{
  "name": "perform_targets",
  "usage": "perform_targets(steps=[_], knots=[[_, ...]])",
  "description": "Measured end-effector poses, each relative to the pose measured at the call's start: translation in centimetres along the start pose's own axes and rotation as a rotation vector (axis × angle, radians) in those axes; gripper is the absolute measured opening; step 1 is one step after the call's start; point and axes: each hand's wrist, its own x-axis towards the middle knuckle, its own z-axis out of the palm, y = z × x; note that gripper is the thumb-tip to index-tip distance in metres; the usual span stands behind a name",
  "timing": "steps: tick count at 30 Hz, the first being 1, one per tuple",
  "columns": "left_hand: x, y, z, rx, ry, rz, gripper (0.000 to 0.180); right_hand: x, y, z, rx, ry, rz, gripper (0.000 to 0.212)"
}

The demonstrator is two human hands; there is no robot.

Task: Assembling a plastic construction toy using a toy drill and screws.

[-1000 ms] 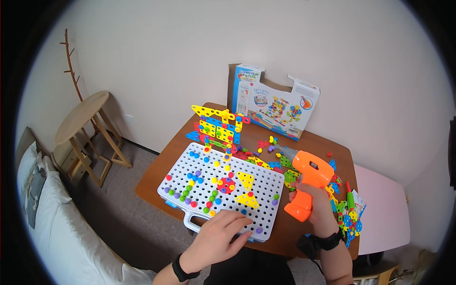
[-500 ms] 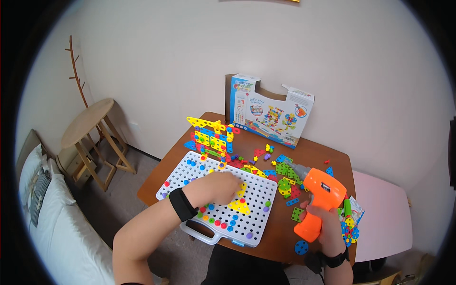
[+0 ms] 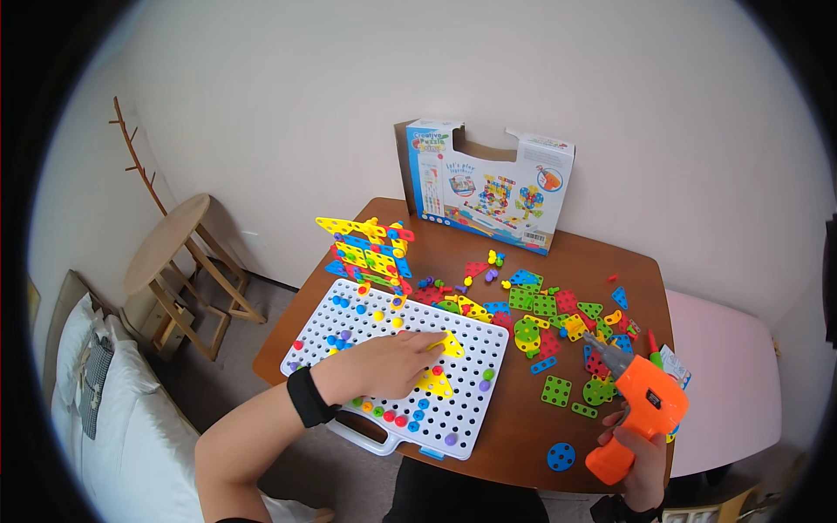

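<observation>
My left hand (image 3: 392,360) reaches over the white pegboard (image 3: 475,410), its fingers together and the tips on a yellow triangular plate (image 3: 452,345) with holes. Another yellow triangular plate (image 3: 438,384) lies just below on the board, with a red peg at its upper corner. In my right hand (image 3: 643,462) is an orange toy drill (image 3: 655,397), gripped by its handle. Its grey tip points up and left, over loose pieces at the table's right. Several coloured pegs sit in the board; my left hand and wrist hide part of it.
Behind the board stands a built-up figure of coloured plates (image 3: 370,257). An open-topped cardboard box (image 3: 488,187) is at the table's back. Loose green plates (image 3: 556,391), pegs and a blue disc (image 3: 561,457) lie on the brown table (image 3: 514,427). A pink surface (image 3: 732,383) adjoins it.
The drill has moved right and down, away from the board, still in my right hand. My left fingers have straightened somewhat, showing more of the upper yellow plate. The view has shifted slightly.
</observation>
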Motion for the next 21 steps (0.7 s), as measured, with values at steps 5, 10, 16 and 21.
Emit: perform_targets(steps=[5, 10, 16, 21], knots=[[-0.6, 0.9, -0.8, -0.014, -0.029, 0.032, 0.045, 0.2, 0.6, -1.3, 0.043, 0.015, -0.013, 0.040], [-1.1, 0.6, -0.4, -0.010, 0.002, 0.057, 0.043, 0.6, 1.4, -1.5, 0.061, -0.006, 0.024, 0.040], [-1.2, 0.9, -0.5, -0.035, 0.039, 0.066, 0.042, 0.7, 1.9, -1.2, 0.059, -0.004, 0.057, 0.040], [-1.2, 1.0, -0.3, -0.095, 0.032, 0.019, 0.041, 0.6, 2.1, -1.0, 0.051, -0.015, 0.059, 0.040]])
